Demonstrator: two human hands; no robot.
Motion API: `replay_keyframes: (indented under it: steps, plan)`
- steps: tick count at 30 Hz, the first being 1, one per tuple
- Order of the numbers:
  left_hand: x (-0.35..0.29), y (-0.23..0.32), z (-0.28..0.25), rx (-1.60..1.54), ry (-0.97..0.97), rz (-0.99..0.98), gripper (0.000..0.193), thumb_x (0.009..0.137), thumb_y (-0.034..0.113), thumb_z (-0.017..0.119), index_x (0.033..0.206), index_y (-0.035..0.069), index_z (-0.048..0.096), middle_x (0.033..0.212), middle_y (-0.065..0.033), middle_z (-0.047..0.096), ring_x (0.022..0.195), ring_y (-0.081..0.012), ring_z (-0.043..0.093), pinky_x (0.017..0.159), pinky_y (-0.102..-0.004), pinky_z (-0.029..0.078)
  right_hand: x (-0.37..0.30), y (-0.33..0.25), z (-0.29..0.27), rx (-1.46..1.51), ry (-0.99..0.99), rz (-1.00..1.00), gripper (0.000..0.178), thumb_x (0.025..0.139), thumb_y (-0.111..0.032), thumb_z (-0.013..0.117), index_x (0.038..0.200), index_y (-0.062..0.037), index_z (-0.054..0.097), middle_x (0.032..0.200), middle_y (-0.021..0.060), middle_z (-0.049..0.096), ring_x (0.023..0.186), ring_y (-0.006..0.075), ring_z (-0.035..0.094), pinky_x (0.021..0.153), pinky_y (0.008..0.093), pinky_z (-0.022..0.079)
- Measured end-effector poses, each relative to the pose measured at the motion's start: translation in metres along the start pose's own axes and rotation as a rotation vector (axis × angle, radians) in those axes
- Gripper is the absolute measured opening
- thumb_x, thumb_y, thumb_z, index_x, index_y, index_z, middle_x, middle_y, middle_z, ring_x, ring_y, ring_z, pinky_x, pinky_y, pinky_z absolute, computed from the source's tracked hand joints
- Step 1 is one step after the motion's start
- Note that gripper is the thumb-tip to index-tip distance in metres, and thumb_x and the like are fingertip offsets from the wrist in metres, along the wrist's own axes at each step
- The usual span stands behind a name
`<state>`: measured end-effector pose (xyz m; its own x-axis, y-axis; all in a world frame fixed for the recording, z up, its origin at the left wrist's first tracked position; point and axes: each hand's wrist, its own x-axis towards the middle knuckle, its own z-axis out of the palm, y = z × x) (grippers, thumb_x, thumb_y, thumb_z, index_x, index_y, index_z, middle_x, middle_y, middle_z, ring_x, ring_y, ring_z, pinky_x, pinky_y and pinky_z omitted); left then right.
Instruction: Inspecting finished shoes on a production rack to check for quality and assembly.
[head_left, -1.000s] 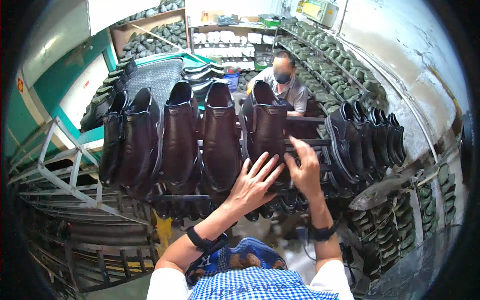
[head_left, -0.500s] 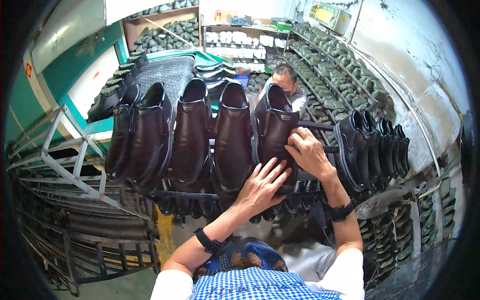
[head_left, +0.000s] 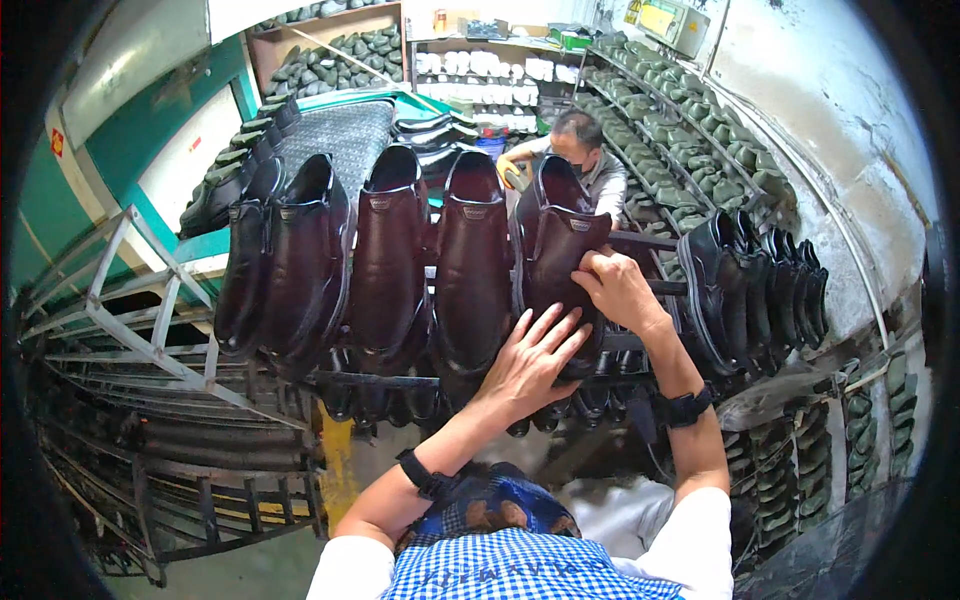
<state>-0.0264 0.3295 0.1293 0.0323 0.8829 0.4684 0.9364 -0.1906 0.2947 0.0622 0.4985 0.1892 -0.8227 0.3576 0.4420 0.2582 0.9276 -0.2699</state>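
Note:
Several black slip-on shoes stand in a row on a rack in front of me, toes down toward me. My left hand (head_left: 538, 358) lies with spread fingers over the toe of the rightmost shoe in this row (head_left: 560, 262). Against that shoe's right side, below its opening, my right hand (head_left: 618, 290) has its fingers curled and pinched together. Whatever is between those fingertips is hidden. Just left of it stands another black shoe (head_left: 472, 270), which neither hand holds.
More black shoes (head_left: 715, 290) stand at the right. Across the rack a person (head_left: 578, 150) sits or crouches. Shelves of dark green shoe lasts (head_left: 680, 140) line the back right. A metal frame (head_left: 150, 310) stands at the left, with lower racks beneath it.
My right hand's fingers have drawn closer together at the shoe's side. My left hand stays on the toe. The person across has leaned, and a raised arm now shows. The view has shifted slightly.

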Motion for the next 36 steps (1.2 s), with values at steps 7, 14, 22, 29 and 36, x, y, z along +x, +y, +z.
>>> replay_keyframes:
  steps: [7, 14, 22, 29, 36]
  plan:
    - [-0.001, -0.001, 0.003, -0.025, 0.011, -0.003, 0.072, 0.072, 0.037, 0.070, 0.134, 0.013, 0.043, 0.142, -0.0107, 0.037, 0.134, -0.0296, 0.030, 0.108, -0.0486, 0.026, -0.016, -0.019, 0.014, 0.239, 0.111, 0.227, 0.012, 0.082, -0.011, 0.059, 0.083, -0.0004, 0.064, 0.075, 0.0185, 0.062, 0.074, 0.0352, 0.062, 0.067, 0.0398, 0.048]
    - [0.001, 0.000, 0.001, -0.019, 0.024, 0.007, 0.071, 0.073, 0.037, 0.070, 0.134, 0.012, 0.043, 0.142, -0.0112, 0.037, 0.133, -0.0301, 0.030, 0.107, -0.0476, 0.028, -0.019, -0.010, 0.018, 0.297, 0.277, -0.003, 0.007, 0.082, -0.001, 0.059, 0.089, 0.0021, 0.058, 0.094, 0.0153, 0.060, 0.084, 0.0299, 0.059, 0.072, 0.0338, 0.047]
    - [0.000, 0.001, 0.000, 0.006, 0.017, -0.006, 0.072, 0.073, 0.037, 0.070, 0.134, 0.013, 0.042, 0.140, -0.0096, 0.040, 0.132, -0.0289, 0.033, 0.107, -0.0466, 0.030, -0.019, -0.013, 0.012, 0.601, 0.183, 0.224, 0.009, 0.088, -0.007, 0.057, 0.085, 0.0010, 0.060, 0.075, 0.0068, 0.062, 0.067, 0.0134, 0.057, 0.063, 0.0273, 0.045]
    - [0.001, 0.002, -0.002, -0.025, 0.041, -0.008, 0.074, 0.071, 0.035, 0.072, 0.135, 0.013, 0.042, 0.141, -0.0089, 0.039, 0.132, -0.0288, 0.033, 0.106, -0.0464, 0.031, -0.029, -0.025, -0.014, 0.773, 0.192, 0.341, 0.012, 0.089, -0.010, 0.056, 0.087, -0.0003, 0.062, 0.075, 0.0004, 0.061, 0.061, 0.0022, 0.048, 0.054, 0.0189, 0.039]
    - [0.002, 0.003, -0.003, -0.034, 0.030, -0.011, 0.073, 0.072, 0.035, 0.071, 0.134, 0.013, 0.042, 0.141, -0.0095, 0.039, 0.132, -0.0296, 0.033, 0.106, -0.0464, 0.032, 0.006, 0.010, 0.005, 0.503, 0.532, 0.383, 0.015, 0.087, -0.011, 0.061, 0.099, -0.0030, 0.059, 0.078, 0.0013, 0.060, 0.063, 0.0063, 0.051, 0.057, 0.0231, 0.042]
